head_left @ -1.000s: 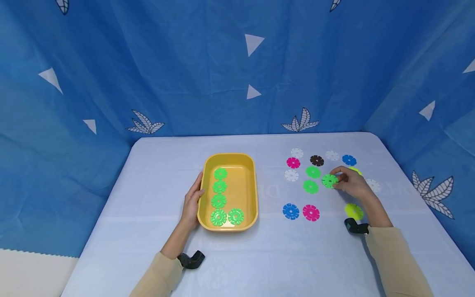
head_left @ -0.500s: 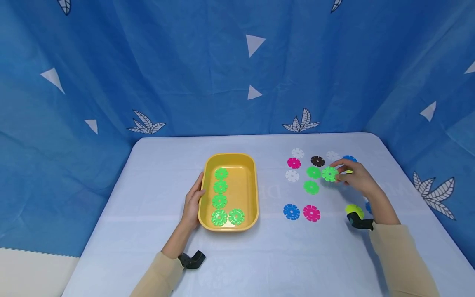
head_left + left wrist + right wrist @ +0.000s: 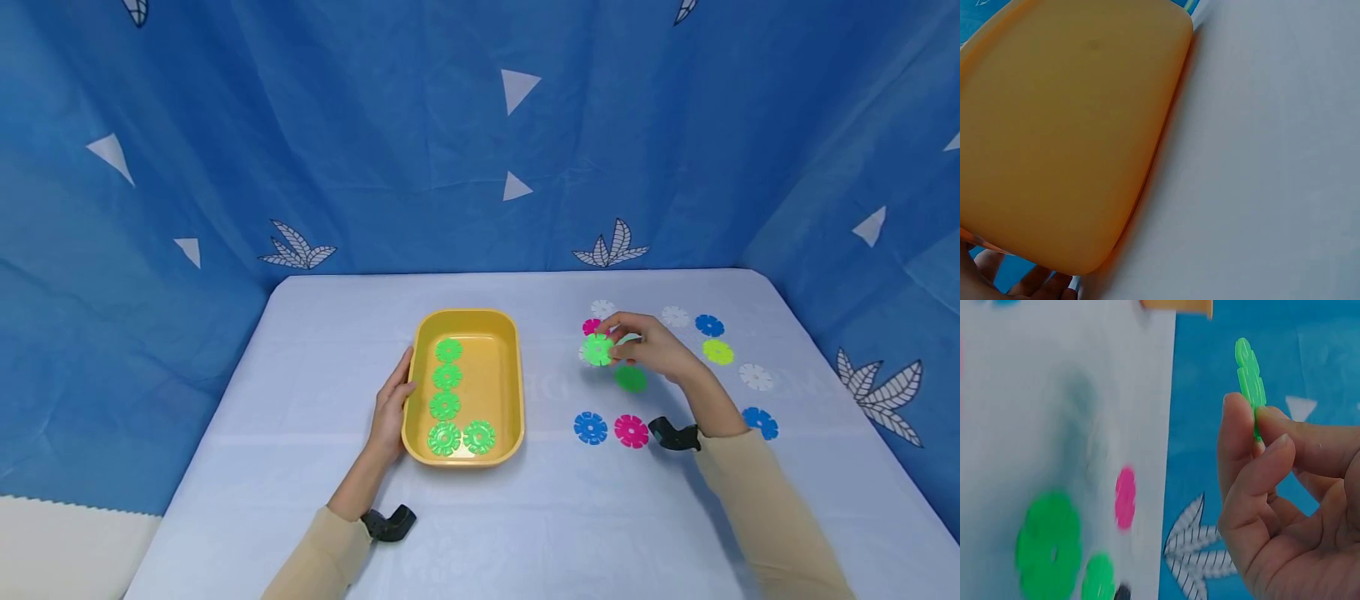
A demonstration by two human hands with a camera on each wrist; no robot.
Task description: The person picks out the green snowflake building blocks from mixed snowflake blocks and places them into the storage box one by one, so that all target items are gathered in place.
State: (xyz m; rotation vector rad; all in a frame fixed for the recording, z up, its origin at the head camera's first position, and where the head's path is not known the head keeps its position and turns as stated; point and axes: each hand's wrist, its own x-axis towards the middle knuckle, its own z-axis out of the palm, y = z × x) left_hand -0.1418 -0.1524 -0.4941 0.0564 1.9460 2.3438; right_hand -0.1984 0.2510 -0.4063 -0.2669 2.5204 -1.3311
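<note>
My right hand (image 3: 654, 346) pinches a bright green notched plastic disc (image 3: 597, 350) between thumb and fingers. The right wrist view shows this green disc (image 3: 1250, 372) edge-on, held up above the table. A darker green disc (image 3: 632, 379) lies on the cloth just below the hand, and a pink disc (image 3: 590, 326) is partly covered behind it. At the centre, my left hand (image 3: 387, 417) grips the left side of a yellow tray (image 3: 495, 383), thumb over the rim. Several green discs (image 3: 445, 406) lie inside it in an L shape. The left wrist view shows the tray's underside (image 3: 1072, 137).
Right of the tray lie a blue disc (image 3: 590, 427) and a pink disc (image 3: 631, 431). Farther right are a yellow disc (image 3: 717, 352), another blue disc (image 3: 708, 325) and white discs (image 3: 755, 377). A blue curtain (image 3: 420, 150) stands behind the white-covered table (image 3: 345, 333).
The right hand has lifted the green disc and carried it left, toward the tray, uncovering the yellow and blue discs on the right. The left hand and tray have stayed in place.
</note>
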